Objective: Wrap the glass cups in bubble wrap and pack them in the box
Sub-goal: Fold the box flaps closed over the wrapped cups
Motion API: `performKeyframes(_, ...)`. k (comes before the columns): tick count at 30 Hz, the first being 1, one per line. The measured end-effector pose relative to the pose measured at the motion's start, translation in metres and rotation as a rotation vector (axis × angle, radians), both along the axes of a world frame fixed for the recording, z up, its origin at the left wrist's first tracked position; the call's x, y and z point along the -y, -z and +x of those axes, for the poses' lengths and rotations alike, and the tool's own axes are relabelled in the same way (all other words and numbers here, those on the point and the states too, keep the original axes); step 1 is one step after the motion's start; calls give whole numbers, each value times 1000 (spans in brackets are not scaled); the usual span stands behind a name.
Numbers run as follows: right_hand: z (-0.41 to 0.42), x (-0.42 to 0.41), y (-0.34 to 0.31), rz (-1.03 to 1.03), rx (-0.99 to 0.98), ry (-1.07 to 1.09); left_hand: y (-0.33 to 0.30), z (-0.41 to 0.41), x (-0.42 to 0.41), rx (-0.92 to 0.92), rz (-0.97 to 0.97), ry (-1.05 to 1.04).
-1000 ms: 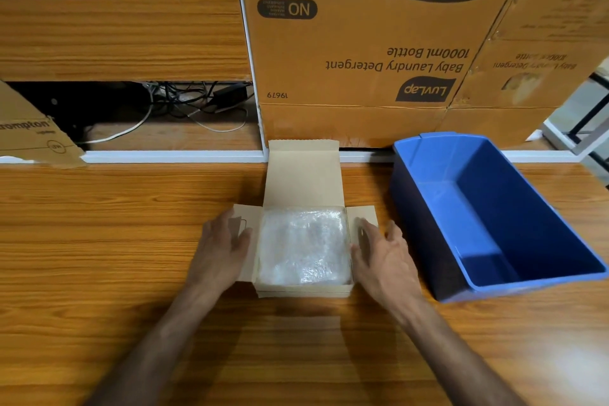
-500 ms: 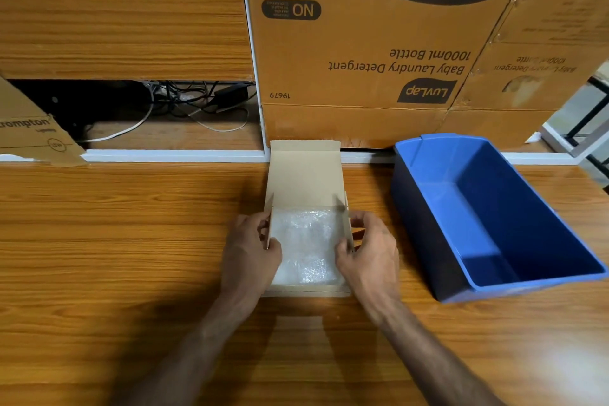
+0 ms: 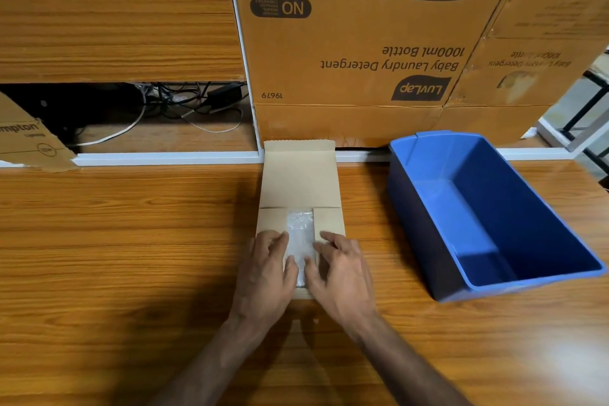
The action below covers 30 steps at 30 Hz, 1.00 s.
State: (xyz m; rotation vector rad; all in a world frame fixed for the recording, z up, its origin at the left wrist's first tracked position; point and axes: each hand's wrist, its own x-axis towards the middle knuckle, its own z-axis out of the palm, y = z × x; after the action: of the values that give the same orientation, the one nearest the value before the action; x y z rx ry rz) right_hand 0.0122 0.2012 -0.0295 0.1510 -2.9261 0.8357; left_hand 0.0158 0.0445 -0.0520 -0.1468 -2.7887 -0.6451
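A small tan cardboard box (image 3: 298, 181) sits on the wooden table, its long lid flap lying open toward the back. Both side flaps are folded inward over the top. A strip of bubble wrap (image 3: 300, 231) shows in the gap between them; the glass cups are hidden under it. My left hand (image 3: 265, 270) presses the left flap down with flat fingers. My right hand (image 3: 341, 269) presses the right flap down the same way.
An empty blue plastic bin (image 3: 487, 208) stands right of the box. Large cardboard cartons (image 3: 356, 43) rise behind the table's back edge. Cables (image 3: 184, 105) lie in a dark recess at the back left. A torn carton piece (image 3: 26, 142) sits far left.
My hands lifted the two side flaps from lying flat outward, then folded them inward and down over the bubble wrap. Both hands moved closer together onto the box top.
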Motion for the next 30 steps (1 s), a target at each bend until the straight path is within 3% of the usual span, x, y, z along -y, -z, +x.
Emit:
performKeyframes(9, -11, -19, 2, 45, 10, -169, -1, -13, 37, 120, 120, 269)
performKeyframes(14, -42, -30, -1, -183, 106, -40, -17, -54, 55, 285, 313, 186)
performKeyframes(24, -97, -47, 1, -641, 363, 38, -15, -97, 78, 489, 450, 122)
performKeyframes(30, -102, -39, -6, -578, 336, -22, -20, -99, 71, 519, 509, 193)
